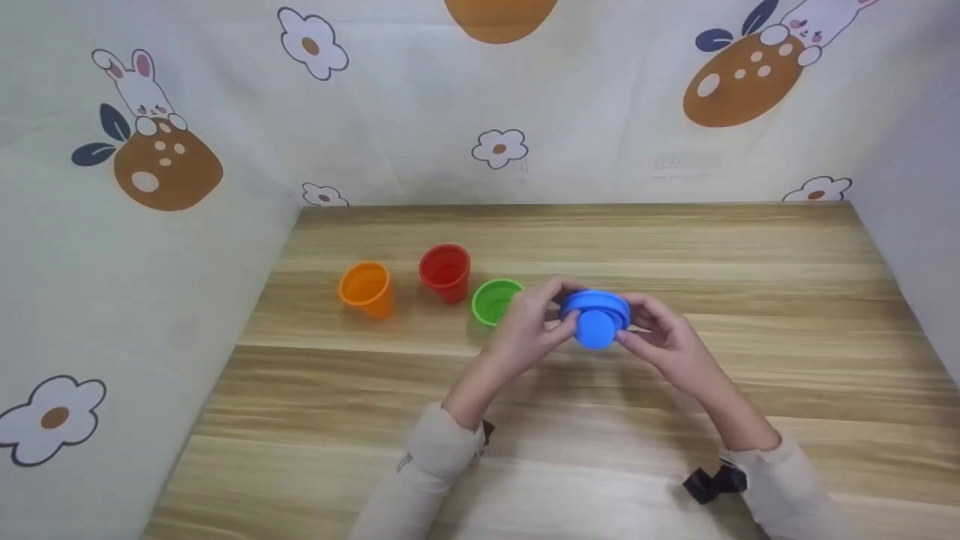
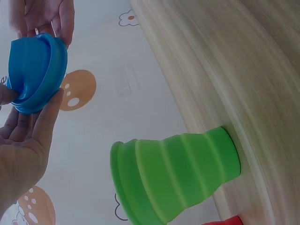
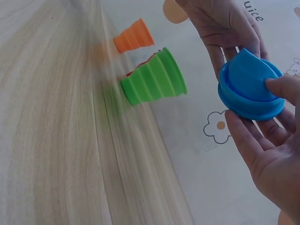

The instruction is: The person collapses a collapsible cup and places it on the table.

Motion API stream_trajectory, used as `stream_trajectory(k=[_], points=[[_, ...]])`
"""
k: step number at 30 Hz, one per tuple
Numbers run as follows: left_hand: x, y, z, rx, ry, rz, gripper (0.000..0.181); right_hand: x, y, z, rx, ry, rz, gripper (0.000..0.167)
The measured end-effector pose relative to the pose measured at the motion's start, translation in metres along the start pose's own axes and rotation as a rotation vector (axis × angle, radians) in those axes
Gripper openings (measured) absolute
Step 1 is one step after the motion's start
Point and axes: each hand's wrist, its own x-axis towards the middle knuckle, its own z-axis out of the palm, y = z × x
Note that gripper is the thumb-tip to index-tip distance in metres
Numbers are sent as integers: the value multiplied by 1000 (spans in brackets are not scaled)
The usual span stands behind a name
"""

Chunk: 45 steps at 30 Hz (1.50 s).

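Right of frame centre, I see left hand (image 1: 527, 328) and right hand (image 1: 673, 345) fingers pinch 1 blue cup (image 1: 597, 330), presumably steadying both sides.

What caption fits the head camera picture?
Left hand and right hand hold a round, blue, plastic-looking cup near a tapered orange cup, red cup and green cup.

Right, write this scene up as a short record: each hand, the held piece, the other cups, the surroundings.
Left hand: grips the blue cup at one side
Right hand: grips its other side
Held piece: partly folded, tilted, raised off the table
Standing upright: orange cup, red cup, green cup
Nearest left hand: green cup, partly hidden in the head view
Backdrop: pale, printed with flowers and rabbits
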Motion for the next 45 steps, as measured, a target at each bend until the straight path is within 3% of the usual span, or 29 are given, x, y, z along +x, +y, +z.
stream_trajectory(k=[4, 8, 13, 24, 29, 34, 38, 41, 45], points=[[-1, 0, 0, -12, -6, 9, 27, 0, 0, 2, -29, 61, 16, 37], [-1, 1, -1, 6, -70, -9, 31, 1, -2, 4, -104, 112, 39, 36], [-1, 3, -3, 66, -137, -32, 43, 1, -4, 4, -150, 111, 34, 34], [0, 3, -1, -23, -96, -72, 40, 1, 2, -4, -1, -68, -48, 42], [1, 2, 1, -13, -82, -38, 38, 1, 2, -1, 21, -59, -42, 38], [1, 2, 2, -9, -59, 14, 36, 1, 0, 4, -2, 9, -29, 38], [0, 2, 3, -35, -50, -1, 37, 0, -5, 7, -52, 61, 18, 40], [0, 3, 2, -63, -43, -16, 37, 0, -4, 5, -48, 31, 17, 46], [-1, 3, 2, -82, -37, -16, 38, 0, 1, 1, 6, -63, -41, 54]])
